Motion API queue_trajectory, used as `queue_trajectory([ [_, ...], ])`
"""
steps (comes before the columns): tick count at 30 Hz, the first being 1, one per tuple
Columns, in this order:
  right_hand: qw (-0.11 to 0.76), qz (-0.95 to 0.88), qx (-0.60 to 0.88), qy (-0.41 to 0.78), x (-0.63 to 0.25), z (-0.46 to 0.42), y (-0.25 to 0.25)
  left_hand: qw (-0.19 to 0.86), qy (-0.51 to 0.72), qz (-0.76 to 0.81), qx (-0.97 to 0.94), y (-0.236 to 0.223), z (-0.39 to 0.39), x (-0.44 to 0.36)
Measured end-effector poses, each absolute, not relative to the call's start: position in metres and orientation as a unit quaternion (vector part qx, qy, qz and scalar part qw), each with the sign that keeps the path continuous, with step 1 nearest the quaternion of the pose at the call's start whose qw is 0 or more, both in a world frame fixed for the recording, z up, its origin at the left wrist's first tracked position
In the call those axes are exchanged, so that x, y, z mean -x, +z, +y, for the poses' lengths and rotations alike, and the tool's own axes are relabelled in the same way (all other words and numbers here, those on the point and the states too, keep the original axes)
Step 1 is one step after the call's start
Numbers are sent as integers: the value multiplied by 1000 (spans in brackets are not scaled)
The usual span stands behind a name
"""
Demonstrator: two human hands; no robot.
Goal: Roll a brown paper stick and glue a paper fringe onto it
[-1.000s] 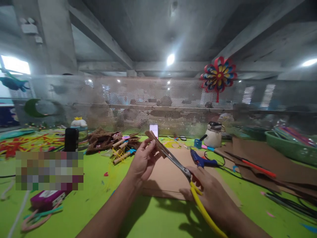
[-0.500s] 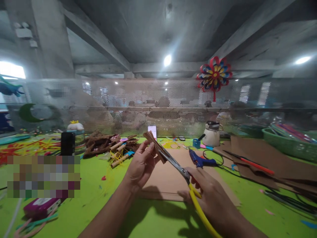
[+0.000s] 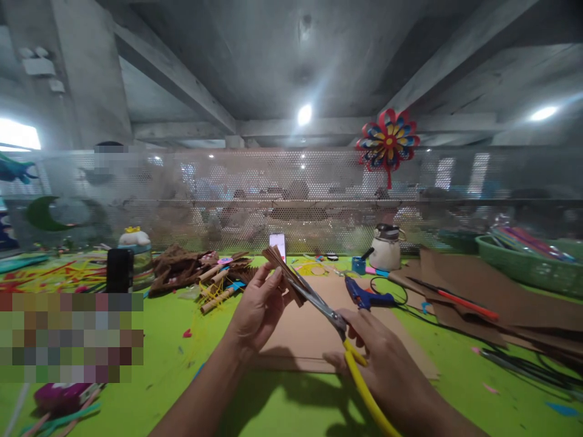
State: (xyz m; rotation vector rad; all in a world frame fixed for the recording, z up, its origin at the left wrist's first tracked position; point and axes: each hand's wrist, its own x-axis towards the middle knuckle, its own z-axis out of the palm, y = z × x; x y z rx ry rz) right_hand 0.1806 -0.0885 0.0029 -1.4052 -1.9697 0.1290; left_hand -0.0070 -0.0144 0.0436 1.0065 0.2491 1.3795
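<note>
Left hand [image 3: 259, 303] has a layered brown paper bundle [image 3: 288, 274] pinched above the lime-green worktop [image 3: 168, 352], fingers closed on it; right hand [image 3: 378, 346] curls round yellow-handled steel scissors [image 3: 337, 320]. Tbh a sloppy pinch could let layers slip, skewing any cut.

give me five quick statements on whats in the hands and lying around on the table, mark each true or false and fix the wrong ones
1. The right hand holds the yellow-handled scissors. True.
2. The left hand holds the blue glue gun. False: it holds folded brown paper, and the glue gun lies beyond the right hand.
3. The orange-handled tool lies on the brown sheets at the right. True.
4. The phone with the lit screen lies flat. False: it stands propped up, screen facing the camera.
5. The green basket is on the right side of the table. True.
</note>
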Motion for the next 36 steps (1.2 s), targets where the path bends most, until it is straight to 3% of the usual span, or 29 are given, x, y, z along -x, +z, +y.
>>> queue_trajectory([
  [36,357,-758,542,67,-181,-89,5,653,599,101,-453,43,-15,7],
])
